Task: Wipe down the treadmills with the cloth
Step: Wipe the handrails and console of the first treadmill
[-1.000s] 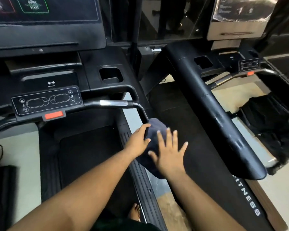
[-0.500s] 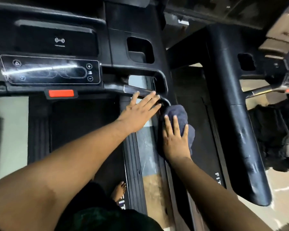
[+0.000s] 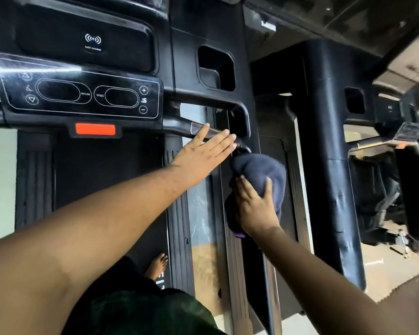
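Observation:
A dark blue cloth (image 3: 261,170) is bunched over the right side rail of the black treadmill (image 3: 87,97), just below the end of its handlebar (image 3: 198,128). My right hand (image 3: 255,209) grips the cloth from below, fingers curled into the fabric. My left hand (image 3: 203,153) lies flat with straight fingers on the silver part of the handlebar, fingertips close to the cloth's top. The control panel with its red stop tab (image 3: 95,129) sits to the left. The rail under the cloth is hidden.
A second treadmill's thick black upright (image 3: 329,165) slants down on the right, with its handle and panel (image 3: 406,136) beyond. A cup holder recess (image 3: 215,67) is above the handlebar. My bare foot (image 3: 156,263) stands on the belt.
The view has closed in on the console. My left hand left the cloth and now rests flat on the handlebar. My right hand went from flat on the cloth to gripping it.

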`<state>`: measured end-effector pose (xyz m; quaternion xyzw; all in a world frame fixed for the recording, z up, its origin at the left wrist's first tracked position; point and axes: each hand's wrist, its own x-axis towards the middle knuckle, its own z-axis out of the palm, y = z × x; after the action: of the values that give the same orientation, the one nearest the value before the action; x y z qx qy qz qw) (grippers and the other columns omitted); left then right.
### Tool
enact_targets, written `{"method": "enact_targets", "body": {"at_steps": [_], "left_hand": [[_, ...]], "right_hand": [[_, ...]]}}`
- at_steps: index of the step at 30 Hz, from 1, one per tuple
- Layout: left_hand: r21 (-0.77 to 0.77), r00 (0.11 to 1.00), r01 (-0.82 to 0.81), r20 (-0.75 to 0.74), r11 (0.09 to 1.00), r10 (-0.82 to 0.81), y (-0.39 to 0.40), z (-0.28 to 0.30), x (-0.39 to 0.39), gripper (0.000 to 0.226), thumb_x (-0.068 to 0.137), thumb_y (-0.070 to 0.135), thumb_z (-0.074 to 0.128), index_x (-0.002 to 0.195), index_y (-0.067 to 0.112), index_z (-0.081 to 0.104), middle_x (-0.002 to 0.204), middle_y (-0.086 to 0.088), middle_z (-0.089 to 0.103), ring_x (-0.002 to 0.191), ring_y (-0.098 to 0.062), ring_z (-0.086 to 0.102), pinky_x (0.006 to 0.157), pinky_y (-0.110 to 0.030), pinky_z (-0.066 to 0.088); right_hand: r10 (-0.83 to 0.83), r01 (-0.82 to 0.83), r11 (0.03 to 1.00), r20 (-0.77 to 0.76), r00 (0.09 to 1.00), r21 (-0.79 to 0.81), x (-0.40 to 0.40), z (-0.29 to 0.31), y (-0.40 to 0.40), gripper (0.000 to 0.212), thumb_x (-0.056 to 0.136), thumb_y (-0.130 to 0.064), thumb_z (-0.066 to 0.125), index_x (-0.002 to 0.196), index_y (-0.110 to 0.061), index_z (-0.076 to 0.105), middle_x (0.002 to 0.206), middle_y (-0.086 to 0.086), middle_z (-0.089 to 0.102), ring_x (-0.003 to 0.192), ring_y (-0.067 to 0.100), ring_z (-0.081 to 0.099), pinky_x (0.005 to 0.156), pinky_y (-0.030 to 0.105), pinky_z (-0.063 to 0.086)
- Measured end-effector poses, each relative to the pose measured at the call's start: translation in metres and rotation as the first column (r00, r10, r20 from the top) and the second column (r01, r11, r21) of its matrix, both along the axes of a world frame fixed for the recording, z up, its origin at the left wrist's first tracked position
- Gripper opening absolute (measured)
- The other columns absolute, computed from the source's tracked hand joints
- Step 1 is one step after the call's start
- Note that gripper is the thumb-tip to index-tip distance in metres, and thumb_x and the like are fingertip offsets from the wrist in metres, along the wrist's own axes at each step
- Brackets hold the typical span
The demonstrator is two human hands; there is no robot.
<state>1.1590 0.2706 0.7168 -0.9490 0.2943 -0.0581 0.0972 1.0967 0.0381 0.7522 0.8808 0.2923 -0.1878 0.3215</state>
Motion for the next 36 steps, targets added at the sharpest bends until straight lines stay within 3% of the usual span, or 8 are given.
{"method": "enact_targets", "body": {"at_steps": [4, 8, 17, 21, 24, 27, 33, 36], "left_hand": [[-0.02, 1.0, -0.009, -0.028, 1.0, 0.009, -0.002, 0.003, 0.001, 0.084, 0.077, 0.002, 0.005, 0.159, 0.006, -0.015, 0.169, -0.015, -0.015, 0.157, -0.031, -0.006, 0.119, -0.069, 0.003], [-0.023, 0.999, -0.034, 0.011, 0.999, 0.034, -0.008, 0.004, 0.004, 0.092, 0.088, 0.019, 0.047, 0.16, 0.006, -0.01, 0.17, -0.015, -0.008, 0.157, -0.032, 0.0, 0.117, -0.072, 0.002], [0.005, 0.998, -0.035, -0.054, 0.999, 0.036, -0.015, 0.018, 0.01, 0.089, 0.093, 0.021, 0.048, 0.161, 0.008, -0.007, 0.17, -0.014, -0.004, 0.157, -0.031, 0.002, 0.116, -0.074, 0.005], [0.056, 1.0, 0.009, -0.028, 0.998, -0.007, -0.021, 0.02, 0.022, 0.082, 0.097, 0.024, 0.042, 0.161, 0.007, -0.007, 0.171, -0.012, 0.0, 0.157, -0.028, 0.006, 0.119, -0.071, 0.007], [0.061, 0.999, 0.032, -0.016, 0.998, -0.031, -0.023, 0.014, 0.021, 0.09, 0.094, 0.023, 0.05, 0.16, 0.007, -0.008, 0.17, -0.012, -0.001, 0.157, -0.029, 0.005, 0.118, -0.072, 0.004], [0.047, 0.999, 0.037, 0.018, 0.998, -0.037, -0.02, 0.011, 0.02, 0.091, 0.09, 0.017, 0.047, 0.159, 0.005, -0.012, 0.17, -0.015, -0.006, 0.157, -0.03, 0.002, 0.117, -0.072, 0.001], [0.027, 0.999, 0.041, 0.009, 0.999, -0.041, -0.022, 0.006, 0.024, 0.082, 0.089, 0.016, 0.032, 0.16, 0.006, -0.007, 0.171, -0.012, -0.001, 0.158, -0.028, 0.005, 0.121, -0.064, 0.011], [0.01, 0.999, 0.039, -0.015, 0.999, -0.039, -0.017, 0.004, 0.021, 0.079, 0.088, 0.011, 0.026, 0.16, 0.006, -0.006, 0.171, -0.012, 0.0, 0.158, -0.028, 0.006, 0.121, -0.063, 0.014]], "right_hand": [[-0.476, 0.461, 0.805, -0.057, 0.877, 0.373, 0.011, 0.009, -0.012, 0.088, 0.092, -0.038, 0.062, 0.161, -0.044, 0.008, 0.17, -0.005, -0.02, 0.157, 0.031, -0.015, 0.117, 0.069, 0.024], [-0.568, 0.498, 0.665, -0.057, 0.821, 0.556, 0.029, -0.006, 0.004, 0.088, 0.094, -0.023, 0.061, 0.159, -0.048, 0.008, 0.171, -0.003, -0.009, 0.158, 0.033, -0.001, 0.115, 0.059, 0.038], [-0.607, 0.541, 0.635, -0.077, 0.791, 0.551, -0.01, -0.009, -0.013, 0.088, 0.093, -0.017, 0.058, 0.161, -0.04, 0.008, 0.171, 0.012, 0.003, 0.154, 0.041, 0.013, 0.115, 0.061, 0.034], [-0.439, 0.403, 0.886, 0.133, 0.888, 0.231, 0.043, -0.014, 0.025, 0.08, 0.097, -0.028, 0.049, 0.163, -0.028, 0.005, 0.168, 0.011, -0.023, 0.154, 0.047, -0.013, 0.113, 0.074, 0.024], [-0.135, 0.142, 0.984, 0.065, 0.989, -0.11, 0.004, -0.012, 0.015, 0.07, 0.102, -0.038, 0.039, 0.163, -0.013, 0.015, 0.171, 0.013, -0.006, 0.152, 0.044, -0.023, 0.114, 0.078, -0.001], [0.026, -0.061, 0.939, -0.107, 0.994, -0.339, -0.025, -0.008, 0.003, 0.074, 0.1, -0.05, 0.043, 0.16, -0.01, 0.026, 0.17, 0.022, 0.006, 0.154, 0.045, -0.016, 0.105, 0.081, -0.022], [0.119, -0.058, 0.873, 0.095, 0.988, -0.484, 0.045, -0.034, 0.04, 0.081, 0.101, -0.054, 0.038, 0.161, -0.004, 0.016, 0.168, 0.025, 0.008, 0.155, 0.048, 0.001, 0.117, 0.072, -0.009], [0.065, -0.104, 0.902, -0.105, 0.992, -0.418, -0.004, -0.025, 0.02, 0.068, 0.097, -0.052, 0.048, 0.156, -0.021, 0.038, 0.168, 0.018, 0.018, 0.156, 0.042, 0.004, 0.111, 0.071, -0.025]]}}
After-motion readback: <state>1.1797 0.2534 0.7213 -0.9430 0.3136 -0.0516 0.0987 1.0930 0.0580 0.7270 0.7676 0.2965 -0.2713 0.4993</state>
